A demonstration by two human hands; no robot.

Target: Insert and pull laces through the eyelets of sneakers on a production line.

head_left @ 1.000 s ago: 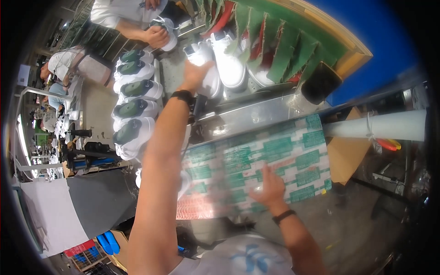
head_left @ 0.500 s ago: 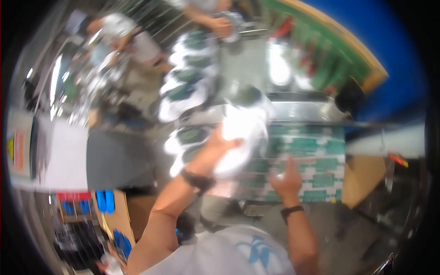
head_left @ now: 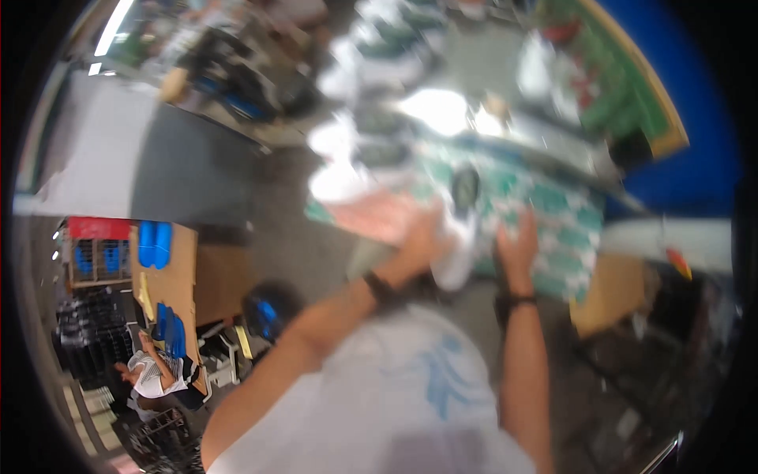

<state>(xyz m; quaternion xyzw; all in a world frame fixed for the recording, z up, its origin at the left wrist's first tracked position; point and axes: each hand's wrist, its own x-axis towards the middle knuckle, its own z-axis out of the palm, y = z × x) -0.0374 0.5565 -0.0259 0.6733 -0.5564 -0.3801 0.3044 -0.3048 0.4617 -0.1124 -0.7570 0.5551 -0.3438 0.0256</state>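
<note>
A white shoe (head_left: 455, 257) with a dark green opening lies toe toward me at the near edge of the table, which has a green and white patterned cover (head_left: 545, 193). My left hand (head_left: 425, 241) grips it from its left side, though motion blurs the fingers. Just right of the shoe is my right hand (head_left: 518, 246), fingers apart and apparently holding nothing. Beyond my left hand, several more white shoes (head_left: 339, 183) with dark green openings stand in a row running away from me.
A grey metal ledge (head_left: 545, 146) crosses behind the patterned cover. A green board (head_left: 632, 110) with red and white items is at the far right. To the left is a grey surface (head_left: 189, 166). Another person (head_left: 154, 371) sits at the lower left near blue soles (head_left: 154, 243).
The shoe has come nearer to me and turned, toe now toward me, with my left hand on it. My right hand has come closer to it. The whole view has shifted.
</note>
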